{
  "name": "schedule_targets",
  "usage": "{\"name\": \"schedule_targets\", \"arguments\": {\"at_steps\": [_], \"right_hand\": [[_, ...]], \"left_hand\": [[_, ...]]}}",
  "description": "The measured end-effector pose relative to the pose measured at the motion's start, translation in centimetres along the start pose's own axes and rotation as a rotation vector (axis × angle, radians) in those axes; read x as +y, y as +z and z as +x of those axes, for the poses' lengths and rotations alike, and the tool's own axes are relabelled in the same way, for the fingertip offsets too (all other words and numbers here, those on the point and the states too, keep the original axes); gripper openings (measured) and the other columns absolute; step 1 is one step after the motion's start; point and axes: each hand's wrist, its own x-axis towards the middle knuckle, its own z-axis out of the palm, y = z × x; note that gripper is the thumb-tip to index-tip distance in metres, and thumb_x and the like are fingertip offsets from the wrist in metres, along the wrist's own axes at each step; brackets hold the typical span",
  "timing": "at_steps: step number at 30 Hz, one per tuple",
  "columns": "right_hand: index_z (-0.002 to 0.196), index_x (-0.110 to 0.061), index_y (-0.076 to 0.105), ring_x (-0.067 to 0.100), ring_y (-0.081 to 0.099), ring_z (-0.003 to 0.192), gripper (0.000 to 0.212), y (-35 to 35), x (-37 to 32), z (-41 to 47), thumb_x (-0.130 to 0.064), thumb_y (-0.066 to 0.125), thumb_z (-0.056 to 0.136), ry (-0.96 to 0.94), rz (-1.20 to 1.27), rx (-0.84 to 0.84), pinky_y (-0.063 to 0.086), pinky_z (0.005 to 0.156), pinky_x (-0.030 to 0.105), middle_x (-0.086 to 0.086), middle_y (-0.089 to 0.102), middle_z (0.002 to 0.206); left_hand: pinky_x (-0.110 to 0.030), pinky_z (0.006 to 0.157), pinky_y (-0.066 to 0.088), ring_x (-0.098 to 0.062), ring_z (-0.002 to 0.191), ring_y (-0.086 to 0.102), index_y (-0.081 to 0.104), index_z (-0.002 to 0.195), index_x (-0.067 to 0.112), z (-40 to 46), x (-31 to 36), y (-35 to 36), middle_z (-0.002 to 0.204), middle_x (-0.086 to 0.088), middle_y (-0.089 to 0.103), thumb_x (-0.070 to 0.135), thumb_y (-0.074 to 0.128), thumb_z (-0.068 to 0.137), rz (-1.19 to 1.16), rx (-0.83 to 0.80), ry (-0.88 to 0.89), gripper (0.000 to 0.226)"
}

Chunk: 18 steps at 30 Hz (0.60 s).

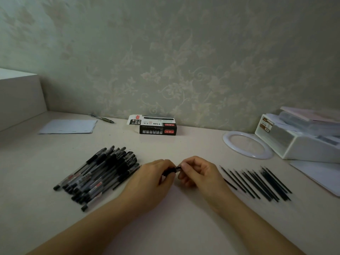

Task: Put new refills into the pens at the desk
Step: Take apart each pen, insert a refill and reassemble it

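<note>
At the middle of the desk my left hand and my right hand both hold one black pen. Only a short dark piece of it shows between my fingertips; the rest is hidden inside my hands. A pile of several black gel pens lies to the left of my left hand. Several thin black refills lie in a row on the desk to the right of my right hand.
A black and white pen box lies by the wall. White paper sheets and a loose pen sit at the back left. A white ring and a white organiser stand at the right, above more paper.
</note>
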Motion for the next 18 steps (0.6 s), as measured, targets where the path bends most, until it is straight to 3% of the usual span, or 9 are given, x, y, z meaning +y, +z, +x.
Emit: {"name": "schedule_targets", "arguments": {"at_steps": [6, 9, 13, 18], "right_hand": [[0.085, -0.009, 0.069, 0.008, 0.06, 0.06, 0.014, 0.19, -0.13, -0.38, -0.019, 0.063, 0.094, 0.001, -0.057, -0.026, 0.047, 0.059, 0.017, 0.002, 0.069, 0.067], [0.085, -0.008, 0.068, 0.006, 0.057, 0.057, 0.016, 0.29, -0.2, -0.41, -0.02, 0.063, 0.094, -0.002, -0.057, -0.015, 0.045, 0.057, 0.015, 0.001, 0.067, 0.065], [0.086, -0.009, 0.069, 0.004, 0.056, 0.058, 0.016, 0.38, -0.18, -0.52, -0.021, 0.062, 0.094, -0.021, -0.062, 0.001, 0.044, 0.057, 0.013, -0.001, 0.065, 0.064], [0.086, -0.011, 0.067, 0.005, 0.057, 0.059, 0.014, -0.04, 0.01, -0.6, -0.021, 0.062, 0.094, -0.081, 0.024, 0.186, 0.047, 0.058, 0.014, -0.001, 0.067, 0.066]], "left_hand": [[-0.028, 0.05, 0.039, -0.008, 0.059, 0.048, 0.053, 0.082, 0.029, -0.03, -0.17, -0.02, 0.063, 0.011, 0.053, 0.057, 0.039, 0.09, 0.165, -0.023, -0.073, 0.033], [-0.026, 0.044, 0.026, -0.008, 0.051, 0.044, 0.04, 0.068, 0.034, -0.1, 0.18, -0.24, 0.054, 0.006, 0.046, 0.064, 0.032, 0.088, 0.233, -0.027, -0.088, 0.037], [-0.028, 0.043, 0.025, -0.011, 0.046, 0.041, 0.035, 0.065, 0.032, -0.2, 0.52, -0.16, 0.05, 0.003, 0.042, 0.069, 0.022, 0.084, 0.277, -0.022, -0.095, 0.045], [-0.027, 0.042, 0.026, -0.014, 0.047, 0.045, 0.036, 0.062, 0.017, -0.14, -0.08, -0.41, 0.048, -0.001, 0.043, 0.079, 0.019, 0.079, 0.289, 0.051, -0.172, 0.066]]}}
